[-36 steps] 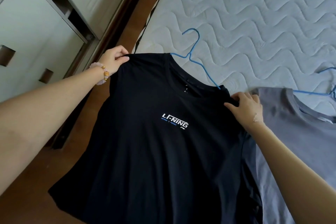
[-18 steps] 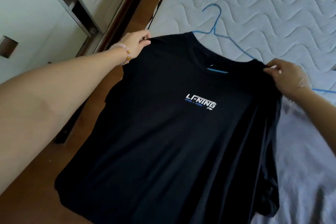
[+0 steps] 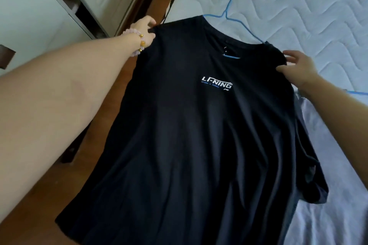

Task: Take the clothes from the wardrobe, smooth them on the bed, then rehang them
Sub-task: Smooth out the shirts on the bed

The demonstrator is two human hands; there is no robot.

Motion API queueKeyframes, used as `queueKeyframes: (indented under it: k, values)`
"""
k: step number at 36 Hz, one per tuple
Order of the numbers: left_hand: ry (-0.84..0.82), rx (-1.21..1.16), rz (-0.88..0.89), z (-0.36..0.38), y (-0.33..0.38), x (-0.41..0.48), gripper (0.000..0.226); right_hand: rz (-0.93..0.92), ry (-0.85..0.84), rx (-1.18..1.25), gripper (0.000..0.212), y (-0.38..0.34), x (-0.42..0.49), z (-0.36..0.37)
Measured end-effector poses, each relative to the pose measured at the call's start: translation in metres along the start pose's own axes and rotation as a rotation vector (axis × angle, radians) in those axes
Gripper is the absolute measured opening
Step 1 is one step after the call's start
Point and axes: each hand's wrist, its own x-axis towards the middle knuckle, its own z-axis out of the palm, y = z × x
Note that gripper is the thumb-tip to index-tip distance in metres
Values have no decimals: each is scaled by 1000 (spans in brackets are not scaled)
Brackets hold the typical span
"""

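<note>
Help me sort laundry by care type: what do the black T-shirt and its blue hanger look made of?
Black T-shirt: a soft, matte knit, likely cotton or a cotton blend. It drapes in loose folds with no sheen.
Blue hanger: thin wire, probably metal with a blue plastic or paint coating. The hook and arms are slim, bent and smooth.

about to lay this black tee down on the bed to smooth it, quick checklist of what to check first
1. Left hand pinches one shoulder of the black tee: ok.
2. Right hand pinches the other shoulder: ok.
3. Blue hanger inside the tee, hook out through the collar: ok.
4. Free landing spot: not ok. A grey shirt lies on the bed beside the tee's right side; bare mattress lies farther up.
5. Fabric smooth: not ok, long folds run down the right half.
6. Hem off the floor: cannot tell, the lower edge runs out of view.
</note>
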Motion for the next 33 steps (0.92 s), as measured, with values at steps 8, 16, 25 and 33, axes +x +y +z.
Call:
queueKeyframes:
  k: [8, 16, 25, 33]
  values:
    - [121, -23, 34, 3, -9, -33, 41, 61, 112, 135, 49, 32, -57, -19]
    - [78, -78, 108, 8, 7, -136, 40, 317, 77, 294, 36, 72, -173, -59]
    - [-341, -315, 19, 21, 57, -293, 19, 520, 155, 448, 19, 108, -337, -132]
    - [-643, -307, -62, 37, 105, -453, 21, 687, 139, 500, 15, 163, -485, -168]
